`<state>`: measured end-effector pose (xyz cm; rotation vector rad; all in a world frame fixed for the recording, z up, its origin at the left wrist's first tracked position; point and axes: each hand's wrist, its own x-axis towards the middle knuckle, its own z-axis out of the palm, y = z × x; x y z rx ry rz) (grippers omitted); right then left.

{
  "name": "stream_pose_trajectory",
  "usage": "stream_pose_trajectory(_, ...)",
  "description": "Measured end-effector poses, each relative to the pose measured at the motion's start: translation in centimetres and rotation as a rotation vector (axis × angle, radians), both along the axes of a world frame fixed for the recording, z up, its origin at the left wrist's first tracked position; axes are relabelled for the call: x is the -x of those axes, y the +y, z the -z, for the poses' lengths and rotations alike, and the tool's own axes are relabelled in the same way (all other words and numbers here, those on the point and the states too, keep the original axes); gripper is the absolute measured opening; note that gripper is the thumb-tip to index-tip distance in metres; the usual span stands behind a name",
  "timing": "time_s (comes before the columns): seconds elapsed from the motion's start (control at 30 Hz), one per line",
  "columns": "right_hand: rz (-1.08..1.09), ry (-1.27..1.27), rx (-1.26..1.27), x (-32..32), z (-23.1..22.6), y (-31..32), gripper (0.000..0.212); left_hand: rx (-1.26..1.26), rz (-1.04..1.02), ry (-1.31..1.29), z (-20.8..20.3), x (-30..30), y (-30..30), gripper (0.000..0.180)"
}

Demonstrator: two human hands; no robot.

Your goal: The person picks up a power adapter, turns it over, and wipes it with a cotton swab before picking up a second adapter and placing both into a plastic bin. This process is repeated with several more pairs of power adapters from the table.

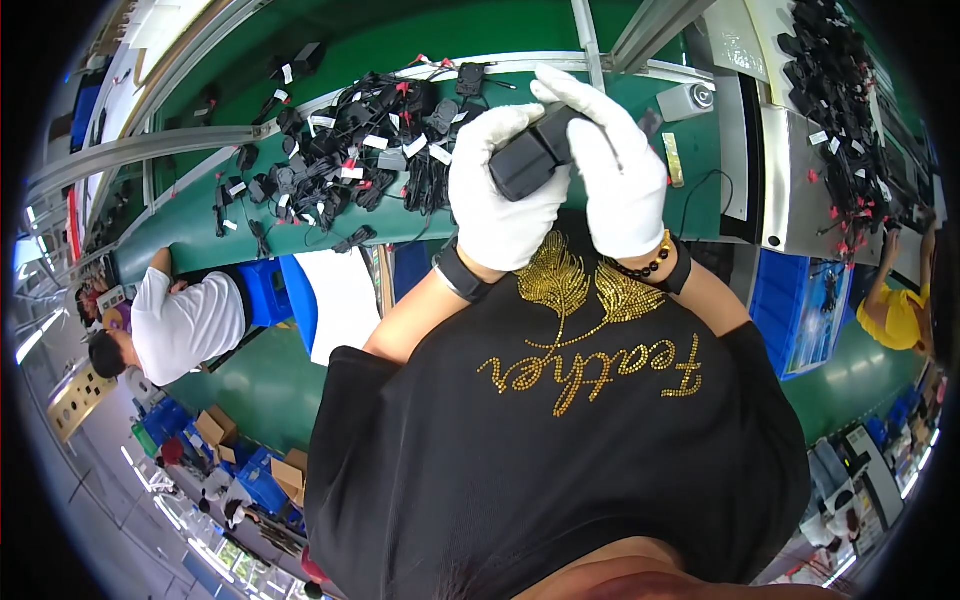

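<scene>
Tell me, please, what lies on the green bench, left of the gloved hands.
A heap of black corded pieces with white tags and red bits. The bench beneath that heap, and behind the held black object, is covered.

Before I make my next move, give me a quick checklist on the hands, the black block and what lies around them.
1. Grip: ok; the left hand and right hand both hold the black block.
2. Gloves: ok; white on both hands.
3. One piece or two: cannot tell; a gap-like line crosses the block, partly hidden by fingers.
4. Beaded bracelet covered: not ok; it shows at the right wrist.
5. Black cables sorted: not ok; they lie tangled on the green bench.
</scene>
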<state>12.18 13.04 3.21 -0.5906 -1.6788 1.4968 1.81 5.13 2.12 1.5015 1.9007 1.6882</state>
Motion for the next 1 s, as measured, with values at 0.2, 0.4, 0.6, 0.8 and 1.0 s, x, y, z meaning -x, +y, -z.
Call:
stream_pose_trajectory(0.2, -0.029, 0.006, 0.103, -0.6, 0.2, 0.4, 0.050, -0.014, -0.078, -0.235, 0.2, -0.5, 0.5, 0.060)
stream_pose_trajectory(0.4, 0.115, -0.206, -0.396, 0.6, 1.0, -0.5, 0.087, 0.079, -0.024, -0.151, -0.1, -0.7, 1.7, 0.076)
stream_pose_trajectory(0.6, -0.078, 0.579, 1.046, -0.8, 1.4, 2.5, 0.046, 0.193, 0.439, -0.347, -2.6, -0.9, 0.7, 0.064)
stream_pose_trajectory(0.8, -0.419, 0.727, 1.238, -2.3, -0.3, 3.4, 0.070, -0.255, -0.121, -0.356, -5.4, 3.6, 2.6, 0.034)
stream_pose_trajectory(1.0, -0.447, 0.855, 1.019, -2.2, 1.4, 1.3, 0.052, -0.158, 0.115, 0.308, -5.8, 1.6, 5.3, 0.023)
